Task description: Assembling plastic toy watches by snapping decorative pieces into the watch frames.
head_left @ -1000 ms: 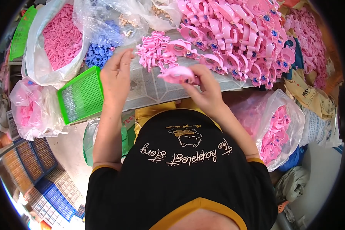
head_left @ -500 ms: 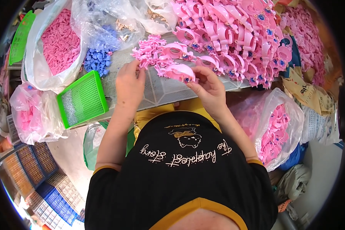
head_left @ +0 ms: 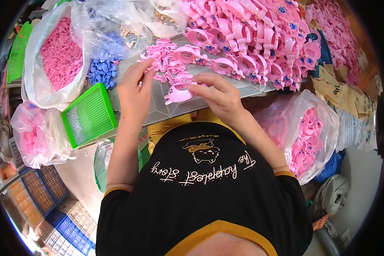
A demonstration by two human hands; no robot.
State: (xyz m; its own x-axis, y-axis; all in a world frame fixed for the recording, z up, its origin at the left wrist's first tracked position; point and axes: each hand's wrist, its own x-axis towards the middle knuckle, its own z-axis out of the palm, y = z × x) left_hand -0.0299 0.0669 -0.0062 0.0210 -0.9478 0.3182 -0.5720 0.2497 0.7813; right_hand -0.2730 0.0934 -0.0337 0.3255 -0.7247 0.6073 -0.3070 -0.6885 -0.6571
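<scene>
1. One pink plastic piece (head_left: 178,94) is in your right hand (head_left: 219,91); your thumb and fingers grip it by its right side, over the grey table (head_left: 158,102).
2. Your left hand (head_left: 135,87) is just beside the small pink parts (head_left: 160,53); its thumb and forefinger bend toward them, but I cannot tell if they hold any part.
3. Many larger pink pieces (head_left: 243,38) make a heap farther to the right.
4. On your left are blue parts (head_left: 102,73) and a green tray (head_left: 94,110).
</scene>
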